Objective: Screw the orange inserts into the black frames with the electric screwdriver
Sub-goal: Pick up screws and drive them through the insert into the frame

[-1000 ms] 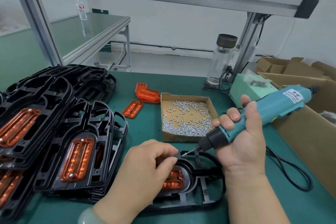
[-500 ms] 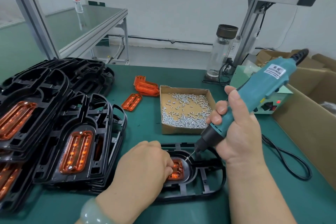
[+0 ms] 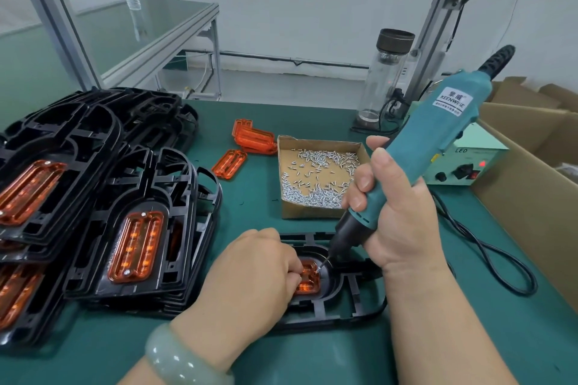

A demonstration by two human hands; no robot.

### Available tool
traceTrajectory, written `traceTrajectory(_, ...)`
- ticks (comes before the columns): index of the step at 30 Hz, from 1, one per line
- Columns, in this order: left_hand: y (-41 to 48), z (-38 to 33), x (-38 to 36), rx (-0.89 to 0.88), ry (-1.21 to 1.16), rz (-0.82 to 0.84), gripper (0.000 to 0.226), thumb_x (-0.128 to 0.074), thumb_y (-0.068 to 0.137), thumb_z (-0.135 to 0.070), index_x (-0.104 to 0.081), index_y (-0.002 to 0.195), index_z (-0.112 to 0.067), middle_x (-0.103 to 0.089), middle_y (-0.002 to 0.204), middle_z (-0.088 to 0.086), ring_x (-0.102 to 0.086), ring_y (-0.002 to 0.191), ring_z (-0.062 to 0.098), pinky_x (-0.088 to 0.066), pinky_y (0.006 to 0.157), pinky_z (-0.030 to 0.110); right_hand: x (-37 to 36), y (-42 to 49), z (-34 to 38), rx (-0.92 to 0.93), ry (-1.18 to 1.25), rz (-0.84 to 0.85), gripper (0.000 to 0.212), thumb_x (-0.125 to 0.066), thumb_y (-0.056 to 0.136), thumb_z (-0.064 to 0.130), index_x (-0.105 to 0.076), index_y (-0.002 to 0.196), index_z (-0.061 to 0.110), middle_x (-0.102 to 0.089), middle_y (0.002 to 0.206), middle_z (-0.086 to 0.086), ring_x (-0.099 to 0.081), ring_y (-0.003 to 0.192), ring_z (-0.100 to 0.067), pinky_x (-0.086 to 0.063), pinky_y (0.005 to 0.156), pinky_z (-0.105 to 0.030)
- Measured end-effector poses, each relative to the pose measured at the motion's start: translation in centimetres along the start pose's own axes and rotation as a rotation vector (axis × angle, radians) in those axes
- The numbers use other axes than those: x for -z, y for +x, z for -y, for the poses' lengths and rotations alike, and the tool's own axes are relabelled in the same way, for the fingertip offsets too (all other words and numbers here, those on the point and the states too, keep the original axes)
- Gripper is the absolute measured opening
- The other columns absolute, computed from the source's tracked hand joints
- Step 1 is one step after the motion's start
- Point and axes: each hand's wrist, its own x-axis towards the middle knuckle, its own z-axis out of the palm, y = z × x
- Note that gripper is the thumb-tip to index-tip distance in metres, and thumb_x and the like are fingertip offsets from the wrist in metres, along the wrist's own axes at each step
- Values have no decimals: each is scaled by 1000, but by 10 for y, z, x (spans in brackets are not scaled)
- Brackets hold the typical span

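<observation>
Now, a black frame [image 3: 353, 302] is seen lying flat on the green bench [image 3: 469, 337] near its front edge, and an orange insert [image 3: 309, 280] is seated in the frame's rounded recess. The insert is held down by the left hand [image 3: 250, 278], whose fingers are curled with their tips on the insert's left part — whether a screw is pinched there cannot be told. The electric screwdriver [image 3: 438, 141] is gripped by the right hand [image 3: 397, 216], all fingers wrapped tightly round its teal body, and it is tilted so that its rear end points up and to the right. Its thin bit is set at the insert's upper right corner, just beside the left fingertips. Behind the frame a shallow cardboard tray [image 3: 309, 212] is placed, with small silver screws [image 3: 316, 194] heaped toward its near side. Stacked frames [image 3: 140, 247] — orange inserts already fitted in the top ones — are piled at the left. Loose orange pieces [image 3: 230, 163] are scattered on the bench between the stacks and the tray. A pale green bangle [image 3: 178, 359] is worn on the left wrist, and a black cable [image 3: 500, 259] is looped on the bench at the right.
</observation>
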Motion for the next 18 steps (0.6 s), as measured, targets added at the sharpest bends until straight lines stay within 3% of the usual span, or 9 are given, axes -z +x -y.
traceTrajectory(5, 1, -1, 1, -8, -5, -6, 21, -53, 89, -41, -68, 104, -39, -43, 85, -15, -44, 95, 9, -39, 77, 23, -2, -1, 0, 4, -24, 26, 14, -55, 86, 21, -57, 99, 17, -46, 56, 5, -43, 41, -11, -39, 50, -24)
traceTrajectory(18, 1, -2, 2, -8, 10, -2, 23, -53, 89, -42, -67, 107, -39, -43, 87, -13, -46, 99, 11, -42, 84, 25, -6, -5, -3, 28, -113, 111, 15, -60, 87, 20, -58, 101, 17, -46, 58, 3, -44, 42, -13, -40, 50, -27)
